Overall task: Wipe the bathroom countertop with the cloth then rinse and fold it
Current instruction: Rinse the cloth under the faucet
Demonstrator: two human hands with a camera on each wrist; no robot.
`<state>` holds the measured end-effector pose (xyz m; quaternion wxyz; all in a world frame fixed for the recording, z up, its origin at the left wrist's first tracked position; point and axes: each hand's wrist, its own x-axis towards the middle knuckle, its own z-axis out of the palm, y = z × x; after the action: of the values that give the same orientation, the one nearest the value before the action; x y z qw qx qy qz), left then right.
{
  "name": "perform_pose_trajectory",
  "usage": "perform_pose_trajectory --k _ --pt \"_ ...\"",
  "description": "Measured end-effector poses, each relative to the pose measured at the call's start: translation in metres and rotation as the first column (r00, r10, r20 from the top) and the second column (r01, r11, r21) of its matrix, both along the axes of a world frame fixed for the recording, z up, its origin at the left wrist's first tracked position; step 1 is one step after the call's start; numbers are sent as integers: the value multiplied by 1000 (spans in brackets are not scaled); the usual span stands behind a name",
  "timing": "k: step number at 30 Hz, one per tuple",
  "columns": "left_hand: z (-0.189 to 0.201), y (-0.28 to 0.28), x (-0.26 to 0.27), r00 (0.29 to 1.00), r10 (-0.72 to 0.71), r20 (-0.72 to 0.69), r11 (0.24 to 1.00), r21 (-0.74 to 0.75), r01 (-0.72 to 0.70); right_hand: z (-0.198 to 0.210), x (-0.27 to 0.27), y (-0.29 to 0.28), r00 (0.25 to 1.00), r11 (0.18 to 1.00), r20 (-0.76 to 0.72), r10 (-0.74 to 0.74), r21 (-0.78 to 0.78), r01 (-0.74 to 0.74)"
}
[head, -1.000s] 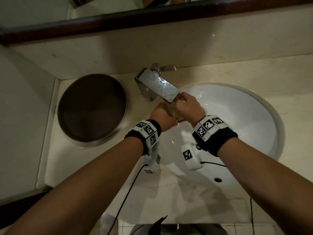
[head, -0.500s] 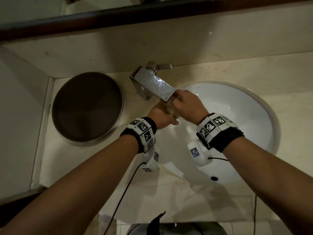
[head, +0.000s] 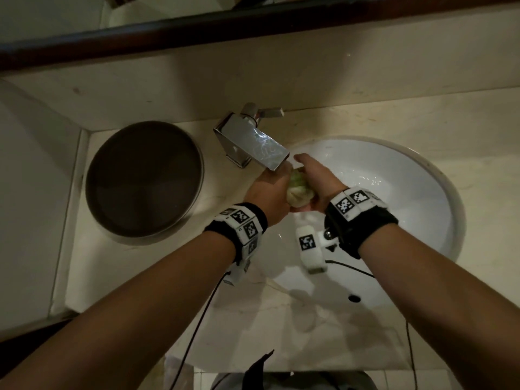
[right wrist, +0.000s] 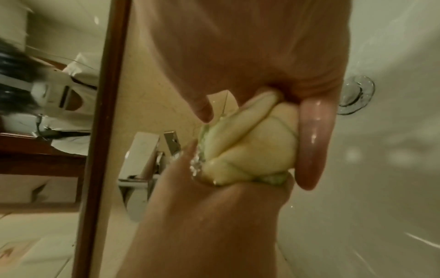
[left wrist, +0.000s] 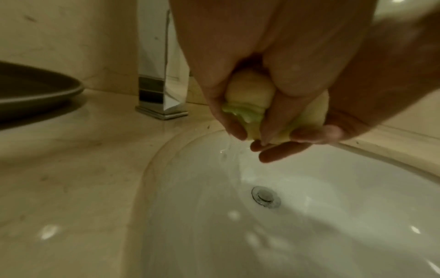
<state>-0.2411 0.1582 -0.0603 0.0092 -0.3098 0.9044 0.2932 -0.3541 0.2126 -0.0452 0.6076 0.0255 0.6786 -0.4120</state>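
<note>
A wet yellow-and-green cloth [head: 298,190] is balled up between both hands over the white sink basin [head: 394,198], just under the chrome tap spout [head: 261,149]. My left hand [head: 270,192] grips it from the left and my right hand [head: 315,181] grips it from the right. In the left wrist view the fingers [left wrist: 240,105] squeeze the cloth [left wrist: 247,94] and water drips toward the basin [left wrist: 309,235]. In the right wrist view the cloth [right wrist: 257,148] bulges between both hands, wet and glistening.
A dark round tray [head: 143,178] sits on the beige countertop [head: 140,266] left of the tap. The drain [left wrist: 265,196] lies at the basin's bottom. A dark-framed mirror [head: 197,26] runs along the back wall. The tap's lever [head: 270,112] points right.
Both hands have drawn slightly back from under the spout and parted a little, so the balled cloth now shows between them. The head view has shifted a bit.
</note>
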Motion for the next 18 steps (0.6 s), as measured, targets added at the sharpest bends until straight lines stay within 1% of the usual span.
perform_pose_trajectory --k 2,4,5,7,9,11,14,16,17,18 --pt "0 6 0 1000 19 4 996 -91 -18 -1 7 -5 977 997 -199 75 -13 -79" --pt "-2 8 0 999 53 11 991 -120 -51 -1 15 -10 910 988 -388 145 3 -156" --pt "-1 8 0 998 67 20 991 -120 -64 -2 18 -12 876 985 -455 163 23 -172" --pt "1 4 1 995 66 70 994 -93 -60 -4 22 -16 816 985 -553 168 66 -159" --pt "3 -2 1 992 39 119 999 -36 -35 -7 24 -18 775 987 -612 158 89 -130" --pt "4 -6 -1 985 -16 171 1000 -5 17 -12 25 -17 713 972 -662 229 120 -201" --pt "7 -6 -4 963 -126 236 991 -5 131 -12 22 -14 621 940 -718 316 146 -310" --pt "10 -4 -3 959 -170 229 985 77 156 -12 19 -10 584 919 -737 341 131 -371" --pt "14 -1 -3 964 -168 205 979 153 138 -11 19 -8 553 904 -750 363 140 -404" --pt "13 1 -2 958 -201 207 965 211 156 -12 19 -6 511 881 -765 391 152 -447"
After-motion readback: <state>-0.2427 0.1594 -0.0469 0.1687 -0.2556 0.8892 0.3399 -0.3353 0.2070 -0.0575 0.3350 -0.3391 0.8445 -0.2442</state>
